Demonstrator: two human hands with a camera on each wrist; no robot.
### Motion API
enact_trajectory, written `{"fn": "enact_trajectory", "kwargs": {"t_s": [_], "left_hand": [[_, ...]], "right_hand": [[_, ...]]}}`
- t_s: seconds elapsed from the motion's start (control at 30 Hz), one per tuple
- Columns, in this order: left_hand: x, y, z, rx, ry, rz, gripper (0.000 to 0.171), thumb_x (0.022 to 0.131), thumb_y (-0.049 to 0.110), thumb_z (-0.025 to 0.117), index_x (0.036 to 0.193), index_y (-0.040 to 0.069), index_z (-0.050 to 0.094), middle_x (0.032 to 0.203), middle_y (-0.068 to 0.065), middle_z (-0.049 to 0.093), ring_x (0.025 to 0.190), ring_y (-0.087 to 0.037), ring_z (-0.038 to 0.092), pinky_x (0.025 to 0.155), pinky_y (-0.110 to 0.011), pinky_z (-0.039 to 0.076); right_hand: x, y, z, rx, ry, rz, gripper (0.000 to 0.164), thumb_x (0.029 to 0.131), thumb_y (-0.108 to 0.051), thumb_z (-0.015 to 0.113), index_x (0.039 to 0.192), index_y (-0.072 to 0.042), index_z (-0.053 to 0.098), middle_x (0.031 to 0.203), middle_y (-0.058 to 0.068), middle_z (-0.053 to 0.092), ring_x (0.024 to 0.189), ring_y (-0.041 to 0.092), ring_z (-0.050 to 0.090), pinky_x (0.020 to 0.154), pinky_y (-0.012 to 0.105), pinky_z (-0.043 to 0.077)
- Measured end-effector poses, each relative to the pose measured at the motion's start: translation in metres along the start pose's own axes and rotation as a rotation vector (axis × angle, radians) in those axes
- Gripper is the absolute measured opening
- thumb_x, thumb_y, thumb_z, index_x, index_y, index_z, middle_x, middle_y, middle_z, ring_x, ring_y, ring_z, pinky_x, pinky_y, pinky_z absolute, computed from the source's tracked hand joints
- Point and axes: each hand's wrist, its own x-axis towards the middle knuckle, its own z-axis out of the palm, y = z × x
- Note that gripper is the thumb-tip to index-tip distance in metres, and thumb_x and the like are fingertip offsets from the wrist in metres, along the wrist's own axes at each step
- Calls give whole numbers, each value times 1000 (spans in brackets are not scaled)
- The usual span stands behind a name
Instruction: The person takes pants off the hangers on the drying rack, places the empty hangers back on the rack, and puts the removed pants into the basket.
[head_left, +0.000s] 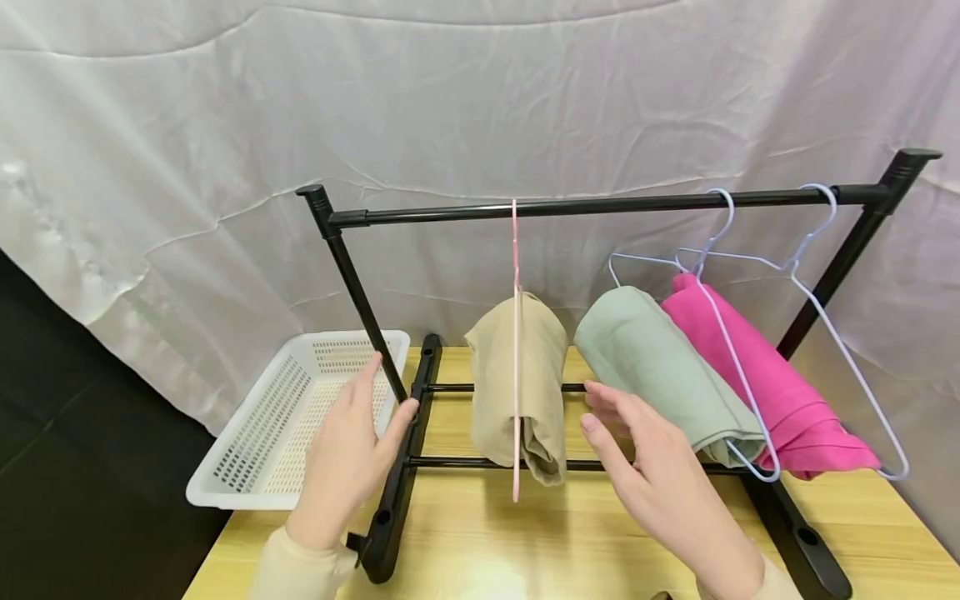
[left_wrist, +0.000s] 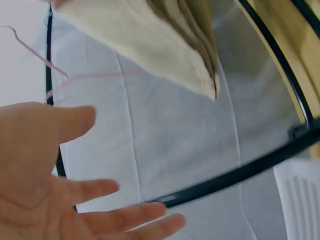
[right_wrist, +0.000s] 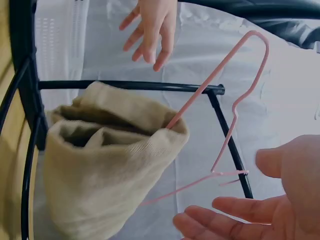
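A folded beige cloth garment (head_left: 491,375) drapes over a pink hanger (head_left: 516,350), which hooks over the top bar of a black rack (head_left: 450,213). Left of it, my left hand (head_left: 348,450) is held with fingers apart, near the rack's left post and the white basket. On the other side, my right hand (head_left: 660,467) hovers with loosely bent fingers, between the beige garment and a pale green one (head_left: 660,367). Both palms face the beige garment across a gap in the wrist views. Neither hand holds anything.
A bright pink garment (head_left: 765,383) hangs beside the green one on light blue hangers (head_left: 847,342) at the right. The white perforated basket (head_left: 247,417) stands left of the rack on a wooden table (head_left: 480,550). A pale curtain (head_left: 480,100) hangs behind.
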Motion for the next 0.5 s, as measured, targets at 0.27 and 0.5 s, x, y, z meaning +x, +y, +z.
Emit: {"fn": "enact_trajectory", "kwargs": {"t_s": [0.27, 0.5], "left_hand": [[49, -27, -11, -182, 85, -104, 80, 111, 59, 48, 172, 19, 16, 161, -29, 47, 142, -50, 52, 109, -74, 45], [100, -50, -5, -373, 83, -89, 71, 114, 59, 27, 174, 30, 1, 171, -22, 36, 153, -46, 43, 124, -68, 33]], "right_hand": [[10, -16, 10, 78, 17, -12, 35, 113, -25, 57, 146, -13, 63, 118, -5, 76, 104, 10, 70, 86, 30, 61], [24, -33, 17, 226, -39, 47, 43, 116, -31, 50, 155, -12, 54, 123, 3, 77, 107, 16, 73, 85, 28, 61]]}}
